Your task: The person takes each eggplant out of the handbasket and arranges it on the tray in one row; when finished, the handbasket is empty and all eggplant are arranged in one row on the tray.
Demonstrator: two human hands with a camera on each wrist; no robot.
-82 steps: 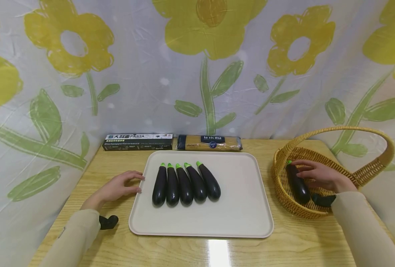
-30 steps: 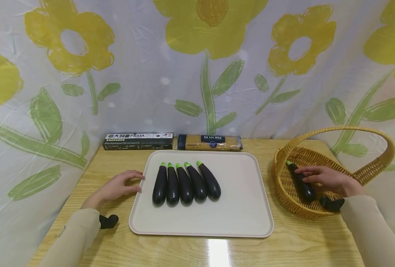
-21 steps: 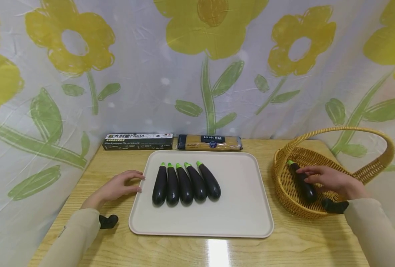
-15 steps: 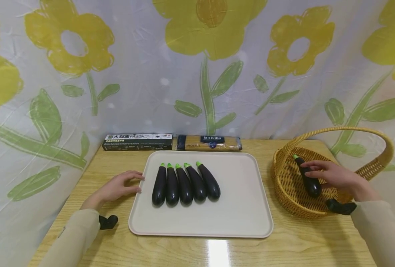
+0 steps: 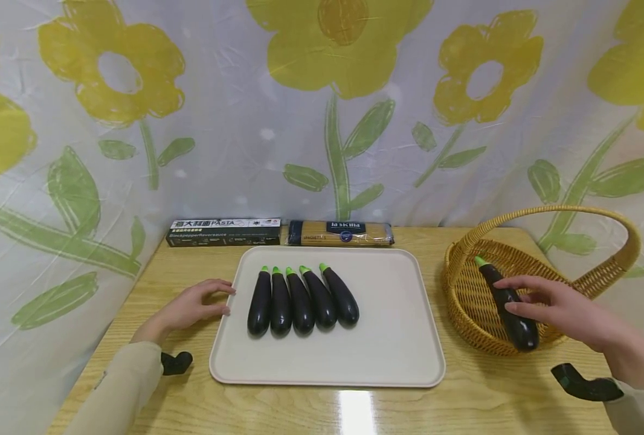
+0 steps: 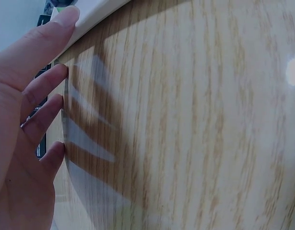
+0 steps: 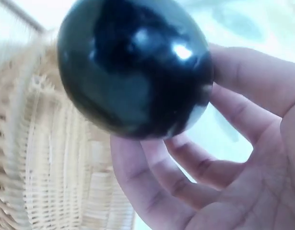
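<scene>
My right hand (image 5: 569, 311) pinches a dark eggplant (image 5: 509, 308) with a green stem end, lifted in the basket's opening with its fat end over the near rim. In the right wrist view the eggplant's round end (image 7: 133, 72) fills the top, with thumb and fingers around it. The wicker basket (image 5: 466, 320) stands at the right of the table. My left hand (image 5: 191, 308) lies at the left edge of the pale tray (image 5: 387, 350), its fingertips at the rim. Several eggplants (image 5: 302, 305) lie side by side on the tray's left half, green ends away from me.
Behind the tray, a black pasta box (image 5: 224, 232) and a spaghetti packet (image 5: 339, 233) lie along the curtain. The basket's tall arched handle (image 5: 561, 209) rises over its opening. Bare tray surface shows right of the row of eggplants.
My right hand has taken the eggplant up from the basket floor and drawn it toward me and to the right. The left hand and the row on the tray have stayed put.
</scene>
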